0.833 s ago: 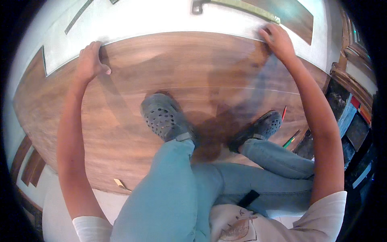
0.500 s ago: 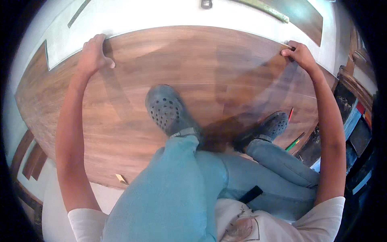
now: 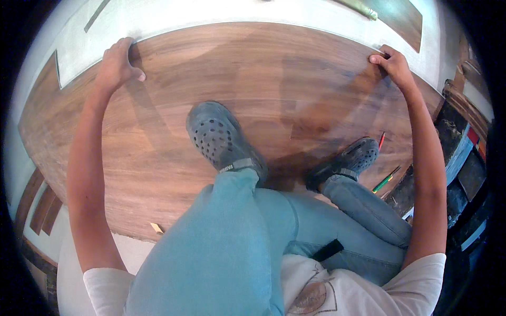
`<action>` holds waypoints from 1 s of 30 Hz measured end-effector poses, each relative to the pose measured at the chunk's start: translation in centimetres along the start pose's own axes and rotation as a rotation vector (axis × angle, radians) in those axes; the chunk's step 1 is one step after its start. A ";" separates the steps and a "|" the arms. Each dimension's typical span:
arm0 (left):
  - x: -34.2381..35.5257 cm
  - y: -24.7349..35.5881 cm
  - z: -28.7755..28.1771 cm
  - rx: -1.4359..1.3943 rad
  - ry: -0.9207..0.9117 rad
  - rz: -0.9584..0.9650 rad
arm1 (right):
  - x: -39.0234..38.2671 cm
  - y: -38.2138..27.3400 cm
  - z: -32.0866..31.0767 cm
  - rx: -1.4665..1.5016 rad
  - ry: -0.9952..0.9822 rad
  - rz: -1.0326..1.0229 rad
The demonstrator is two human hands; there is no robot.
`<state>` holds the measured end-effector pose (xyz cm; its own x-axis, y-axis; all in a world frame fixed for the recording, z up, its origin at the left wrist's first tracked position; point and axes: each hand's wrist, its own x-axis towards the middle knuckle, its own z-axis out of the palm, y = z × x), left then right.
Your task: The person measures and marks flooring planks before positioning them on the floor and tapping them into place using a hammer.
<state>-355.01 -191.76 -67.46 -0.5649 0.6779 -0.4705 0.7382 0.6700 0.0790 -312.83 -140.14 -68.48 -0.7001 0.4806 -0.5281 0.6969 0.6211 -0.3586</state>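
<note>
A long brown wood-look floor plank (image 3: pixel 253 39) lies along the far edge of the laid flooring. At its far left, my left hand (image 3: pixel 116 68) grips the edge, fingers over the rim and thumb spread on the top face. Toward the far right end, my right hand (image 3: pixel 392 67) holds the same edge, thumb on top and fingers curled past the rim. The fingertips at the edge are partly hidden. Between my arms, my feet in dark clogs (image 3: pixel 213 131) rest on the boards.
White underlay (image 3: pixel 184 20) stretches beyond the plank. A green roll (image 3: pixel 359 8) and a loose plank (image 3: pixel 405 25) lie far right. A red pencil (image 3: pixel 381 139) and green pen (image 3: pixel 383 183) lie near my right foot. Dark clutter (image 3: pixel 466 174) lines the right; a small yellowish piece (image 3: pixel 156 228) lies near left.
The view has shifted a little, so the plank's edge sits higher in the picture. Both hands keep their places on that edge, with the right fingers slightly more curled.
</note>
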 end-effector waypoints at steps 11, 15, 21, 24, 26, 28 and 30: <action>-0.6 0.2 0.3 -0.017 -0.037 -0.040 | -2.0 -0.9 0.1 -0.181 0.075 -0.016; -0.4 0.5 -0.3 -0.004 -0.072 -0.036 | -0.4 -0.9 0.4 -0.151 0.034 -0.065; -0.2 0.7 -0.3 0.017 -0.023 -0.050 | -0.7 -1.2 0.2 -0.143 0.024 0.032; -0.5 0.6 -0.9 -0.009 -0.089 -0.055 | -1.5 -1.0 0.7 -0.181 0.052 0.033; -0.9 0.3 -0.1 -0.011 -0.061 -0.047 | -1.1 -0.3 1.7 -0.204 0.108 -0.067; -0.3 -1.2 0.6 0.000 -0.058 0.012 | 0.1 -0.2 1.2 -0.178 0.133 -0.135; 0.0 -0.5 0.6 0.051 -0.006 0.031 | -0.3 -0.1 0.9 -0.094 0.077 -0.153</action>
<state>-355.20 -192.28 -68.05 -0.5394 0.6959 -0.4741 0.7732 0.6323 0.0482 -312.53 -140.87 -69.01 -0.8093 0.4194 -0.4112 0.5659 0.7443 -0.3546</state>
